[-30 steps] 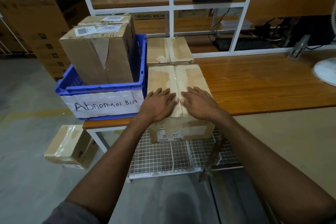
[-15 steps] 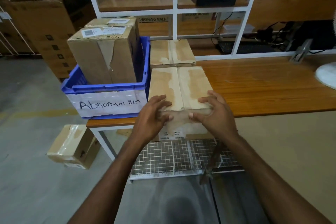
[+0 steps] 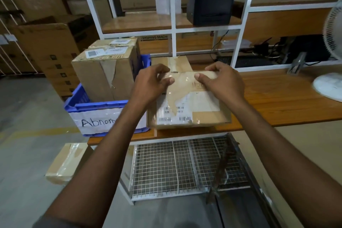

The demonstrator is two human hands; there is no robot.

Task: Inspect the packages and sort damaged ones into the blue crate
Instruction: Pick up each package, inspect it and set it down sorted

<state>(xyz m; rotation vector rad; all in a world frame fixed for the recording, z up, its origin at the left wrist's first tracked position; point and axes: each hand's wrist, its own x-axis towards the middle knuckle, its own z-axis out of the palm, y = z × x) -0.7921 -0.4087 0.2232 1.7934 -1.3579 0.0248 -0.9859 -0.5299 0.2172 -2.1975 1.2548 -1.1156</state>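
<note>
Packages: one [image 3: 188, 102] gripped by two hands [image 3: 187, 81], two [image 3: 105, 72] in one blue crate [image 3: 96, 105].

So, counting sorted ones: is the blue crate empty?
No. Two cardboard boxes stand in the blue crate, the front one with torn tape.

The wooden surface [image 3: 277, 98] carries a blue crate [image 3: 96, 106], cardboard packages [image 3: 188, 105] and a fan base [image 3: 328, 86]
</note>
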